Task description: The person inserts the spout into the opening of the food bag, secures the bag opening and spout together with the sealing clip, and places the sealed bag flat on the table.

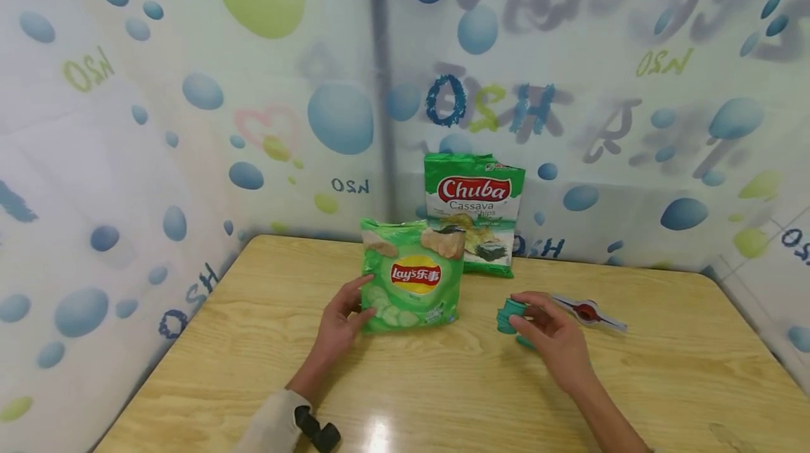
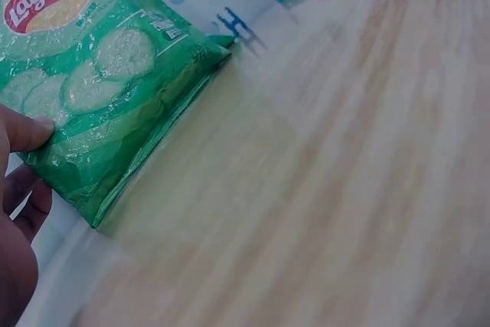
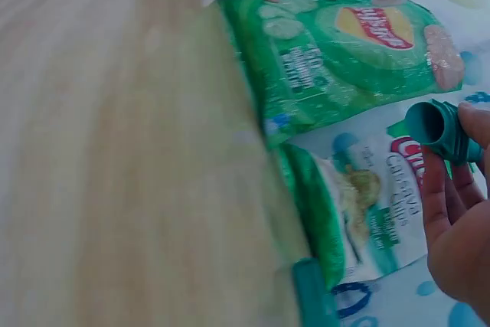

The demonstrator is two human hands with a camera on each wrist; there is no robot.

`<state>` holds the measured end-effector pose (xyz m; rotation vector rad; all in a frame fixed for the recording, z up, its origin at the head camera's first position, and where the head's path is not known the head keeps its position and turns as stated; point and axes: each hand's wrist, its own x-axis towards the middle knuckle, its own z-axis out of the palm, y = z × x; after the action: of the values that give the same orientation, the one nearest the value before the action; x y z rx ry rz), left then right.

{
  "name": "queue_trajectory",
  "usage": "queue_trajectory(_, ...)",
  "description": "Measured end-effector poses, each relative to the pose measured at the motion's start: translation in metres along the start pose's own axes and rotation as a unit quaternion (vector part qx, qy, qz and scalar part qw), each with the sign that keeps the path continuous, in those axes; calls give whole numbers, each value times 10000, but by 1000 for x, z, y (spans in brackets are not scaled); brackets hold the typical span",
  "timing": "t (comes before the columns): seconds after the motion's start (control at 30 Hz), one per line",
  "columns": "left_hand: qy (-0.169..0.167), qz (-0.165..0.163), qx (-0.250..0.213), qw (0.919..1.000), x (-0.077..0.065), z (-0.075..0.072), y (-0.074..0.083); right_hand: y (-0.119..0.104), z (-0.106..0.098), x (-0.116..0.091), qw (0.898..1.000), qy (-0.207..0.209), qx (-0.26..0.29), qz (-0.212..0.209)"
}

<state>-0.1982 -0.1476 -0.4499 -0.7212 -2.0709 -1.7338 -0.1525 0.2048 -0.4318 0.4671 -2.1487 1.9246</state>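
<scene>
Left hand (image 1: 342, 316): Lay's bag (image 1: 414, 298) between pinching fingers (image 1: 354, 285); right hand (image 1: 557, 340): teal tube (image 1: 508, 317) pinched likewise; apparent step, positioning; next move likely needs steadiness.

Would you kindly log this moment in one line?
left hand: grips Lay's bag by its edge | right hand: holds hollow teal piece | behind Lay's bag: Chuba bag

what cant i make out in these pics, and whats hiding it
Head view: lower left of the Chuba bag, behind the Lay's bag.
Head view: part of the lower teal piece, behind the right hand.
Head view: Lay's bag's smallest print, too small.
Left wrist view: rest of the left hand, cut off by the left edge.
Right wrist view: part of the held teal piece, under fingers.
</scene>
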Motion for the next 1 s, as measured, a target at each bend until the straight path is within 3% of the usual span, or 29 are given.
queue_trajectory(0.27, -470, 170, -146, 9986, -5, 14, 8, -28, 0, 19, 9932, 422, 357, -1026)
queue_trajectory(0.53, -789, 431, -243, 9957, -8, 22, 10, -57, 7, 32, 9723, 850, 1236, -1793)
queue_trajectory(0.7, -1039, 672, -421, 9914, -8, 27, 11, -67, 10, 37, 9601, 783, 1439, -2268)
queue_trajectory(0.83, -1256, 650, -561, 9884, -9, 33, 13, -71, 13, 40, 9564, 771, 1440, -2422)
queue_trajectory(1.0, -1418, 867, -620, 9841, -10, 39, 13, -75, 15, 41, 9572, 705, 1435, -2411)
